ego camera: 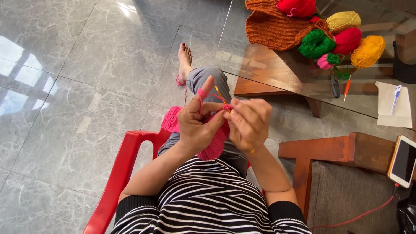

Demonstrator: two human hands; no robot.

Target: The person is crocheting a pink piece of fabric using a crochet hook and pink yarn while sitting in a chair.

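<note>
Pinching a pink crocheted wool panel (214, 145) against the palm, with pink yarn (211, 96) looped over its raised forefinger, the left hand (197, 123) faces the right hand (248, 123), whose fingers close on a thin crochet hook (227, 110) at the panel's top edge. A fair length of fabric already hangs over the lap; the working row looks unfinished. At two o'clock, a glass-topped wooden table (277, 73) carries coloured yarn balls (342, 39) and an orange knitted piece (271, 26); nothing blocks the hands.
</note>
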